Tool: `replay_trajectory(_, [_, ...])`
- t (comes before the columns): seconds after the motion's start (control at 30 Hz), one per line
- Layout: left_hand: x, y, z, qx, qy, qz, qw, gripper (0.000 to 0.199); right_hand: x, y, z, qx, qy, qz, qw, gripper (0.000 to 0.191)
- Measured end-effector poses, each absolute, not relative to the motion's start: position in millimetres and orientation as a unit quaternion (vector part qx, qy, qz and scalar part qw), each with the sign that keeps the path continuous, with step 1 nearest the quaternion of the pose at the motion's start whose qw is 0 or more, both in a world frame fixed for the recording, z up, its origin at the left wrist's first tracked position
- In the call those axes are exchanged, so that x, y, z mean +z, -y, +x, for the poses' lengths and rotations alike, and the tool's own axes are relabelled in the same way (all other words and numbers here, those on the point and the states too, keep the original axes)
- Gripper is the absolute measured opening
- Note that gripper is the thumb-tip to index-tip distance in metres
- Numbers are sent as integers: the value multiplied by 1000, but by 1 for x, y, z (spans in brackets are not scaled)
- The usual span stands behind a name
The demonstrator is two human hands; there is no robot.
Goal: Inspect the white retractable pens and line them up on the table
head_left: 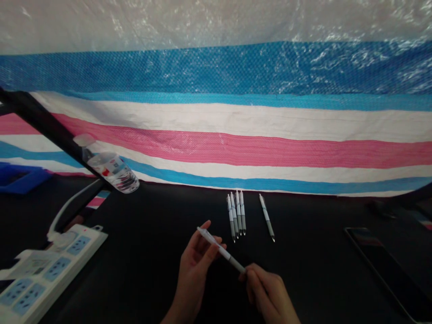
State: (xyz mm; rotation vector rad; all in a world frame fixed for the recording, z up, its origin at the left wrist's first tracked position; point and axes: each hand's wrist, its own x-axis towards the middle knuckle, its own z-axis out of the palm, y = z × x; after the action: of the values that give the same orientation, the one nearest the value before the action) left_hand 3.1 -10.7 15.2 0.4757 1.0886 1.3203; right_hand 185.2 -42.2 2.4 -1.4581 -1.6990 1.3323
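A white pen with a grey grip (224,252) is held between my two hands above the black table. My left hand (199,261) is closed around its clip end, thumb on the barrel. The fingers of my right hand (265,288) pinch the tip end and hide the point. Beyond my hands, several matching pens (236,216) lie side by side in a row, tips toward me. One more such pen (267,218) lies apart to their right.
On the left are a white power strip (57,270) with a plugged-in cable, a water bottle (114,171) and a blue tray (25,182). A dark phone-like slab (384,270) lies on the right. A striped plastic sheet (216,148) hangs along the table's back.
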Motion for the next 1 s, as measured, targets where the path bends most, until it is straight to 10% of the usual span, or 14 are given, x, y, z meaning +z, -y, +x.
replay_trajectory(1.0, [18,4,1,531,-502,326,600,62,4,45,188,487,616,-542,298,44])
